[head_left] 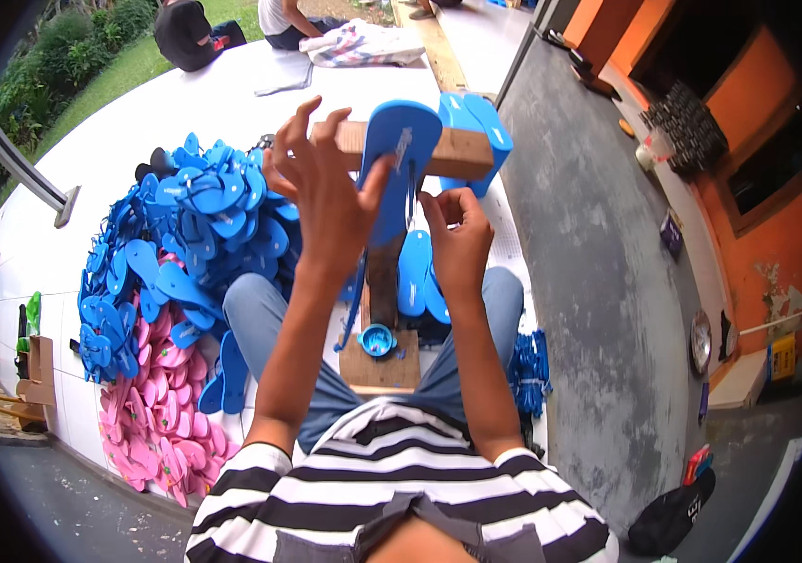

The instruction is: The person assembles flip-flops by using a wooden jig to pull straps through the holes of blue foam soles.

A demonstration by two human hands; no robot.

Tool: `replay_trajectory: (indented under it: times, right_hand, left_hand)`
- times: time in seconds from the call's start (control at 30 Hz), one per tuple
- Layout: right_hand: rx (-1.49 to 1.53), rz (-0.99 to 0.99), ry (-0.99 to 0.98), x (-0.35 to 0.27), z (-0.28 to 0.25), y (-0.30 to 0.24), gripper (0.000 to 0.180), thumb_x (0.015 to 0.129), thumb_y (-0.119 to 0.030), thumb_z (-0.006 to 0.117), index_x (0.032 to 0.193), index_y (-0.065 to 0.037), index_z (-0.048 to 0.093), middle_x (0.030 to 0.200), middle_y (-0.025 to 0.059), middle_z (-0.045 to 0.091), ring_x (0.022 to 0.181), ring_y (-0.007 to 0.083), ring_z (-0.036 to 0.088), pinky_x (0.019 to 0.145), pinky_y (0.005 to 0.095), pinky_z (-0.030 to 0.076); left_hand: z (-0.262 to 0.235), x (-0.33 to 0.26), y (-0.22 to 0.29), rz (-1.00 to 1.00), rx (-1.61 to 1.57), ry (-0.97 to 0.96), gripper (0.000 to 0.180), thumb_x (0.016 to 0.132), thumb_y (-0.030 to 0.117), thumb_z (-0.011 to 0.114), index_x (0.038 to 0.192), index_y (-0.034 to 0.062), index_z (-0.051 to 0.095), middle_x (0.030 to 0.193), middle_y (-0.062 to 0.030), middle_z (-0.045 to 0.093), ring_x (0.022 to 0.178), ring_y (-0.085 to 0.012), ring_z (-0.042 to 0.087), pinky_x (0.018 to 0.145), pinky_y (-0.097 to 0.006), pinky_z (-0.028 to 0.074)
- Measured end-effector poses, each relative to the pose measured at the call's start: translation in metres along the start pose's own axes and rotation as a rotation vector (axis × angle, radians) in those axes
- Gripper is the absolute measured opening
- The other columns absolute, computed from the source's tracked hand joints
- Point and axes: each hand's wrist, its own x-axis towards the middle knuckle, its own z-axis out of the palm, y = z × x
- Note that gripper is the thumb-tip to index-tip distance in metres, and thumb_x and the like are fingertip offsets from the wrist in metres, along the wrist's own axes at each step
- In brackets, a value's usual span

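A blue flip-flop sole [404, 141] stands upright against a wooden crossbeam [462, 155] in front of me. My left hand [326, 192] is at its left edge, fingers spread and raised, the thumb touching the sole. My right hand [460, 230] is just right of the sole, its thumb and forefinger pinched together; what lies between them is too small to make out. A thin dark metal tool [411, 192] runs down the sole's face close to those fingertips. Below my left hand hangs a blue strap [355, 305].
A big heap of blue flip-flops [204, 202] lies to the left, pink ones [166, 413] nearer. A small blue cup [376, 341] stands on the wooden base [356, 366]. More blue soles [414, 272] lie beyond it; blue straps [530, 375] are bundled right. People sit farther off.
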Motion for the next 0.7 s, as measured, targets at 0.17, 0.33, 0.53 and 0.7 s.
replay_trajectory:
  times: [0.17,0.33,0.53,0.7]
  right_hand:
    - [0.246,0.177,-0.166,-0.054,0.016,0.048,0.026,0.093,-0.025,0.067,0.101,-0.001,0.059,0.09,0.0044,0.062,0.078,0.0106,0.06,0.064,0.0266,0.05]
    - [0.348,0.047,-0.048,-0.045,0.014,-0.001,0.037,0.087,-0.024,0.074,0.11,0.002,0.059,0.101,0.0099,0.067,0.089,0.0154,0.066,0.073,0.0281,0.051]
    - [0.243,-0.069,-0.121,-0.023,0.015,-0.014,0.031,0.084,-0.016,0.076,0.105,0.002,0.063,0.089,0.0089,0.071,0.08,0.0142,0.069,0.066,0.0272,0.053]
    - [-0.192,-0.424,0.119,-0.02,0.018,-0.008,0.021,0.083,-0.007,0.072,0.102,-0.005,0.063,0.093,0.007,0.065,0.074,0.0171,0.067,0.058,0.0305,0.054]
  left_hand:
    - [-0.034,-0.05,-0.034,0.07,-0.317,-0.163,0.025,0.082,0.004,0.07,0.105,0.0052,0.061,0.106,-0.0136,0.062,0.1,-0.0323,0.057,0.09,-0.044,0.042]
    - [-0.05,-0.082,-0.024,0.035,-0.45,-0.307,0.021,0.083,-0.006,0.065,0.101,0.0036,0.063,0.103,-0.0115,0.063,0.096,-0.0266,0.06,0.08,-0.035,0.048]
    - [-0.053,-0.093,-0.019,-0.045,-0.534,-0.271,0.023,0.082,-0.007,0.063,0.103,0.0033,0.062,0.104,-0.012,0.062,0.085,-0.0248,0.064,0.072,-0.032,0.052]
    - [-0.051,-0.097,-0.022,-0.056,-0.562,-0.279,0.025,0.083,-0.009,0.063,0.104,0.0032,0.061,0.105,-0.0117,0.063,0.084,-0.0203,0.061,0.069,-0.029,0.048]
